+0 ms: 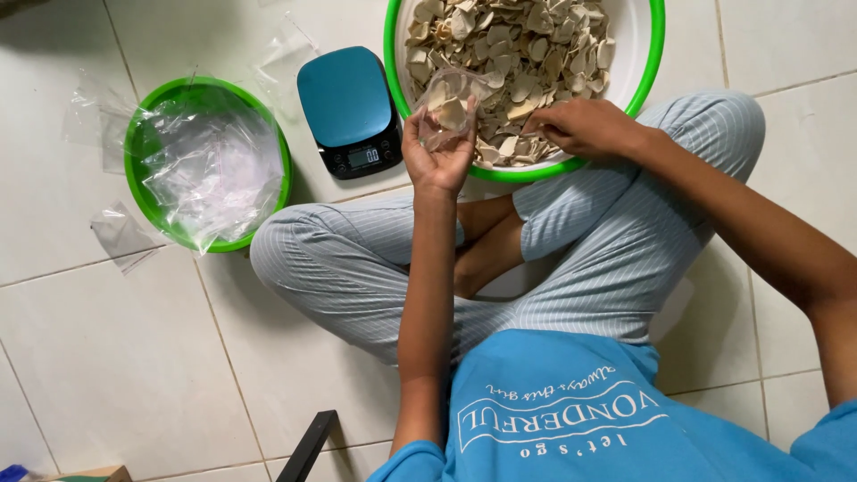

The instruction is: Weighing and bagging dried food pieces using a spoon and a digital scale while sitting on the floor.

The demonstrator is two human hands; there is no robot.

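My left hand (pixel 437 147) holds up a small clear plastic bag (pixel 449 100) partly filled with pale beige crackers, at the near rim of a big white bowl with a green rim (pixel 657 62). The bowl is heaped with the same pale crackers (pixel 518 49). My right hand (pixel 580 128) rests in the crackers at the bowl's near edge, fingers curled around a few pieces, just right of the bag.
A teal digital kitchen scale (pixel 350 109) sits on the tiled floor left of the bowl. Further left a green basin (pixel 143 134) holds several empty clear bags (pixel 214 170); loose bags (pixel 120 234) lie beside it. My crossed legs in striped trousers (pixel 571 259) fill the middle. A dark bar (pixel 308 446) lies near the bottom.
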